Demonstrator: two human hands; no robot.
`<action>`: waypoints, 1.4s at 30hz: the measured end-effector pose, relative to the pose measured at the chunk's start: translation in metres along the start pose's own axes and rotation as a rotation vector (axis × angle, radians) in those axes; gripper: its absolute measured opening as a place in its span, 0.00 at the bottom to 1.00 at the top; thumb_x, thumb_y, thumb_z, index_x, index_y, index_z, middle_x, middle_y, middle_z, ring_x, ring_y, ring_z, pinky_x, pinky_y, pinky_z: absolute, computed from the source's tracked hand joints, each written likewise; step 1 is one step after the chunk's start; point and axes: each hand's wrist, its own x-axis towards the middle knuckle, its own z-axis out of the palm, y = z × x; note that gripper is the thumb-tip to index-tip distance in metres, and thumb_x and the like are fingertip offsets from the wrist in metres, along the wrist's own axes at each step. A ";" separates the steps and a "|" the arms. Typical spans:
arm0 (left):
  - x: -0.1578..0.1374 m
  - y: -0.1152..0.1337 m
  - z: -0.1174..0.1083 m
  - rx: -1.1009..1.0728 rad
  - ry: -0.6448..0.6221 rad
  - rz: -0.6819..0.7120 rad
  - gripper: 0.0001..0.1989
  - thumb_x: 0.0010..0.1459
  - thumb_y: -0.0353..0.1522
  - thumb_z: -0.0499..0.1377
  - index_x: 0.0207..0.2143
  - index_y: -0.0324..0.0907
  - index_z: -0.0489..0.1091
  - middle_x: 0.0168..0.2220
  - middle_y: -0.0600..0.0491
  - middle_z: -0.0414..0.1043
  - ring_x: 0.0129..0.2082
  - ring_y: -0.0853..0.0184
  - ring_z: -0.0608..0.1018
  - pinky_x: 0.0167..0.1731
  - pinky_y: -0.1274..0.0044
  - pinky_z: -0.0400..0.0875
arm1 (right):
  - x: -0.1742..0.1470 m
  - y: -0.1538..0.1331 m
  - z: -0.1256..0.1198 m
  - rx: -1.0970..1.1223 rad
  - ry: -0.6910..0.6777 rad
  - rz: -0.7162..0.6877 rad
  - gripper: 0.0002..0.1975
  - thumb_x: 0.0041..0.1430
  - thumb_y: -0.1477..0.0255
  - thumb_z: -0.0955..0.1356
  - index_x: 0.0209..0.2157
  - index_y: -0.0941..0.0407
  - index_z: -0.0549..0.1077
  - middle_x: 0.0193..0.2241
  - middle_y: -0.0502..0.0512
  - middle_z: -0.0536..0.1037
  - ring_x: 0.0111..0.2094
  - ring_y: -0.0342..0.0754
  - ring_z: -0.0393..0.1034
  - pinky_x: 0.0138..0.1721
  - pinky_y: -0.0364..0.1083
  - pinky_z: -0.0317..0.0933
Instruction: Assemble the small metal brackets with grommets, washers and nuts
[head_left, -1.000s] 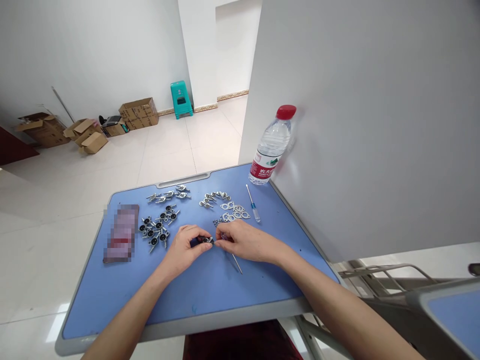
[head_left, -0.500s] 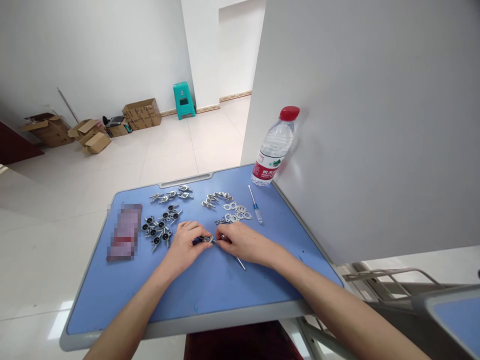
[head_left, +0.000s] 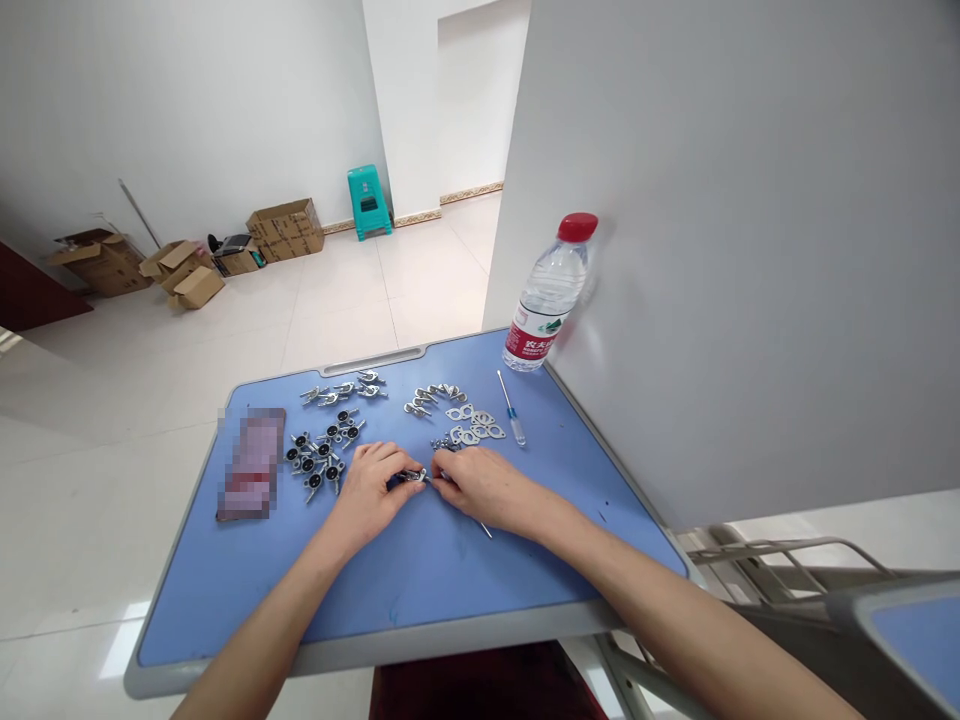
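Note:
My left hand [head_left: 382, 485] is closed around a small silver metal fitting [head_left: 415, 476], pinching it between thumb and fingers just above the tabletop. Against the fitting's right end, my right hand [head_left: 472, 482] has its fingertips pressed together; what they grip is hidden. A thin metal rod [head_left: 486, 530] sticks out from beneath the right hand, its other end covered. Beyond that hand are a few tiny screws [head_left: 442, 444] and a group of flat silver plates [head_left: 476, 425] with holes. Several fittings with black round centres [head_left: 322, 450] lie left of my left hand.
Near the far edge are silver forked fittings [head_left: 330, 397] and an arc of small metal pieces [head_left: 431, 397]. A blue-handled screwdriver [head_left: 513, 415] lies at right, with a red-capped water bottle [head_left: 544, 300] behind it against a grey panel [head_left: 735, 250]. A blurred purple packet [head_left: 255, 465] lies left.
Both hands stay at the same spot, with the fitting between them. My right fingertips have shifted very slightly, and the view has moved a touch.

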 end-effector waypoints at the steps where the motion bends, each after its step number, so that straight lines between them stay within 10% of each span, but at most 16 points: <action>1: -0.001 0.001 0.000 0.019 0.006 -0.002 0.03 0.60 0.32 0.60 0.36 0.44 0.73 0.36 0.54 0.74 0.39 0.62 0.74 0.45 0.69 0.60 | 0.000 0.000 0.000 -0.003 0.001 -0.001 0.07 0.61 0.77 0.63 0.32 0.57 0.72 0.24 0.54 0.74 0.26 0.48 0.68 0.25 0.44 0.42; 11: -0.001 -0.004 0.001 -0.046 -0.008 -0.018 0.03 0.59 0.33 0.61 0.36 0.44 0.73 0.35 0.55 0.74 0.39 0.62 0.74 0.45 0.68 0.61 | -0.002 0.006 -0.010 0.112 0.022 -0.021 0.05 0.61 0.76 0.65 0.35 0.56 0.73 0.25 0.51 0.75 0.27 0.45 0.68 0.28 0.42 0.53; 19: 0.000 -0.006 0.003 -0.104 0.001 -0.049 0.03 0.57 0.32 0.62 0.35 0.43 0.73 0.34 0.55 0.74 0.38 0.63 0.74 0.46 0.68 0.60 | -0.002 0.015 -0.016 0.703 0.238 -0.099 0.16 0.65 0.71 0.58 0.52 0.55 0.65 0.34 0.51 0.72 0.25 0.41 0.65 0.31 0.44 0.65; 42: -0.001 -0.004 0.007 -0.138 0.006 -0.092 0.01 0.56 0.30 0.62 0.33 0.44 0.72 0.33 0.56 0.73 0.39 0.63 0.73 0.47 0.68 0.57 | 0.001 0.008 0.000 0.383 0.473 -0.392 0.14 0.66 0.78 0.59 0.52 0.53 0.63 0.36 0.53 0.74 0.34 0.45 0.70 0.37 0.45 0.65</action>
